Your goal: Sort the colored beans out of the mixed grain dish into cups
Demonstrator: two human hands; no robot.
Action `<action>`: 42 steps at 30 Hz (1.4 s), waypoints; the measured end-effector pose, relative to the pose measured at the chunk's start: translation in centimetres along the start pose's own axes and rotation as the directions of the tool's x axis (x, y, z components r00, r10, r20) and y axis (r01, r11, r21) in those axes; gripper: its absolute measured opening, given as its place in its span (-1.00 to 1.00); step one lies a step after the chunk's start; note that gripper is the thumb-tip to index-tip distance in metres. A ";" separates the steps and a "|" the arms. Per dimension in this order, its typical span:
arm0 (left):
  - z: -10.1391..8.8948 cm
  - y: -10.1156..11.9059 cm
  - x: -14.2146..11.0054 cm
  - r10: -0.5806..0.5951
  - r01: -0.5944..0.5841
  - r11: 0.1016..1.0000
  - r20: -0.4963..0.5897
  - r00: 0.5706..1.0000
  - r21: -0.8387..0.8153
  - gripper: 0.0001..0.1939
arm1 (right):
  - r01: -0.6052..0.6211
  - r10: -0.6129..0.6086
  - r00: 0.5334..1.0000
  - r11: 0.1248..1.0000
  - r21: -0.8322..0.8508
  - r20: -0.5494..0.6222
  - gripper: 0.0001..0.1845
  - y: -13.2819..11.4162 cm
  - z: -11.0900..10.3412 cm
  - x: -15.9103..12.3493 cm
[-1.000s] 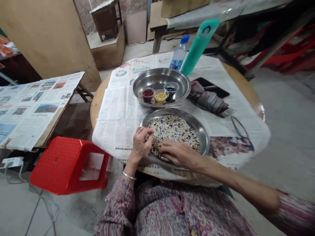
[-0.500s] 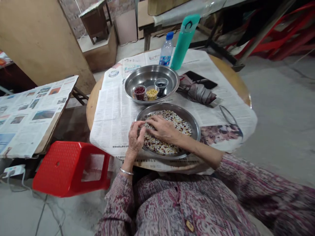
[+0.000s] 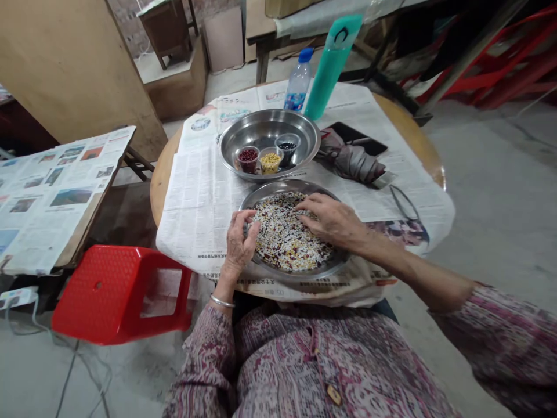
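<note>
L hand (image 3: 238, 241) curled narrow at rim of steel plate (image 3: 300, 275), can't tell if pinching anything, R hand (image 3: 333, 220) spread wide on mixed beans (image 3: 285, 238), plate kept at desk (image 3: 163, 191) edge, close to body (image 3: 304, 360) for easy reach.

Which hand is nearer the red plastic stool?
The left hand is nearer: it sits at the steel tray's rim, up and to the right of the red plastic stool. The right hand is farther off, resting on the mixed grains.
</note>
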State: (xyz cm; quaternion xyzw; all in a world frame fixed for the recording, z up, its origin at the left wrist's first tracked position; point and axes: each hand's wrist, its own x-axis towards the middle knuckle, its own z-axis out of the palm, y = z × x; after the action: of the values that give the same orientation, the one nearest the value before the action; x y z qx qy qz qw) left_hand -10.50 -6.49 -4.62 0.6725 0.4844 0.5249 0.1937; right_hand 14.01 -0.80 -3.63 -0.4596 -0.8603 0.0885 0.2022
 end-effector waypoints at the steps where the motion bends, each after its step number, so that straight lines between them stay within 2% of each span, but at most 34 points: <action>1: 0.0 0.0 0.0 -0.001 0.001 1.000 0.001 1.000 0.000 -0.84 | -0.047 0.047 0.999 0.999 -0.023 -0.008 -0.71 0.0 0.2 0.0; 4: 0.0 0.1 0.0 -0.005 0.005 1.000 0.006 1.000 0.009 -0.84 | -0.075 0.076 0.997 0.996 -0.036 0.028 -0.60 -1.5 1.2 0.2; 7: -0.1 0.1 0.0 -0.009 0.009 1.000 0.011 1.000 0.014 -0.84 | 0.049 -0.055 0.992 0.997 0.061 0.117 -0.71 -3.7 1.9 0.3; 12: -0.1 0.2 0.0 -0.005 0.005 1.000 0.015 1.000 0.009 -0.86 | 0.248 -0.304 0.924 0.938 0.244 0.231 -0.77 -6.0 1.0 -0.7; 15: -0.1 0.3 0.0 -0.008 0.007 1.000 0.017 1.000 0.015 -0.87 | 0.352 -0.413 0.868 0.903 0.247 0.276 -0.80 -6.6 0.7 -1.2; 17: -0.1 0.3 0.0 -0.006 0.005 1.000 0.014 1.000 0.015 -0.87 | 0.406 -0.452 0.851 0.889 0.211 0.267 -0.79 -6.7 1.0 -0.9; 20: -0.1 0.3 0.0 -0.007 0.007 1.000 0.017 1.000 0.025 -0.87 | 0.397 -0.407 0.892 0.913 0.090 0.198 -0.72 -5.9 1.7 0.2; 24: -0.1 0.3 0.0 -0.001 0.001 1.000 0.022 1.000 0.018 -0.86 | 0.188 -0.185 0.982 0.980 -0.070 0.049 -0.68 -3.6 1.9 2.2; 27: -0.1 0.2 0.0 0.003 -0.003 1.000 0.026 1.000 0.002 -0.85 | 0.019 -0.022 0.999 0.995 -0.098 -0.031 -0.66 -2.6 2.1 3.2; 29: -0.1 0.2 0.0 0.005 -0.005 1.000 0.022 1.000 -0.003 -0.85 | -0.033 0.031 0.999 0.997 -0.073 -0.033 -0.65 -2.8 2.3 3.6; 31: -0.1 0.1 0.0 0.004 -0.004 1.000 0.018 1.000 0.000 -0.86 | 0.006 -0.006 1.000 1.000 -0.020 -0.003 -0.60 -3.6 2.6 3.7; 33: -0.1 0.1 0.0 0.003 -0.003 1.000 0.018 1.000 0.011 -0.87 | 0.125 -0.129 0.990 0.990 0.067 0.065 -0.61 -4.4 2.6 3.4; 35: -0.1 0.2 0.0 0.004 -0.005 1.000 0.021 1.000 0.022 -0.87 | 0.213 -0.237 0.960 0.964 0.159 0.149 -0.71 -4.5 2.3 2.7; 38: 0.0 0.2 0.0 0.012 -0.013 0.999 0.023 1.000 0.032 -0.87 | 0.200 -0.253 0.937 0.954 0.223 0.241 -0.73 -3.4 1.3 1.2; 42: 0.0 0.1 0.0 0.022 -0.023 0.999 0.021 1.000 0.026 -0.89 | 0.146 -0.209 0.953 0.952 0.269 0.220 -0.69 -1.6 -0.5 -1.1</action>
State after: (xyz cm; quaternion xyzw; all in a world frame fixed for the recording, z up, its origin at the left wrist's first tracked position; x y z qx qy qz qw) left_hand -10.44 -6.55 -4.58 0.6859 0.4815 0.5137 0.1840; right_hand 13.52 -2.60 -2.95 -0.3362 -0.8987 0.2334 0.1574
